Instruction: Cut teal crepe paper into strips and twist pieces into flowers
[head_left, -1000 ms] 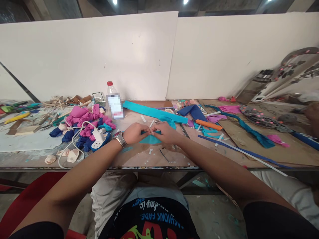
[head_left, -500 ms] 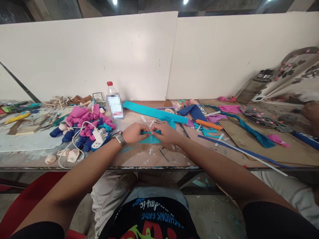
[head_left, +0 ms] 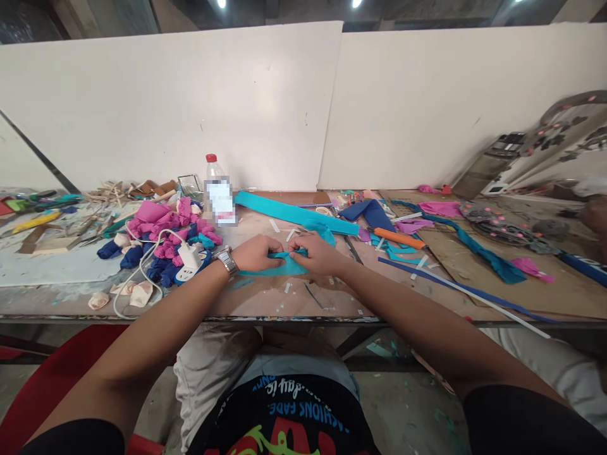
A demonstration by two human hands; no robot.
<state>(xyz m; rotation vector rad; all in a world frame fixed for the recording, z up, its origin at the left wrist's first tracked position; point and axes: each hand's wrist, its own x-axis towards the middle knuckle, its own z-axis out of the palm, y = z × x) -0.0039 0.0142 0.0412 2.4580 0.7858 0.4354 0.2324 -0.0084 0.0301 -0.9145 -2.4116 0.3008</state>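
A piece of turquoise paper is pinched between both hands, low over the table. My left hand, with a metal watch on the wrist, grips it at the left. On the right, my right hand holds it between thumb and fingers, close beside the left. Part of the paper hangs below the fingers and stretches left under my left hand. Just behind the hands lies a long turquoise strip, with a crumpled turquoise part near my right hand.
Left of my hands are pink and blue crumpled bundles, a power strip with a white cable, and a bottle. Rightward lie an orange roll, a blue strip and cardboard. Another person's hand shows far right.
The turquoise paper under my hands now reaches further left, below my left hand. Both hands keep their pinch and have barely moved. The view has shifted slightly.
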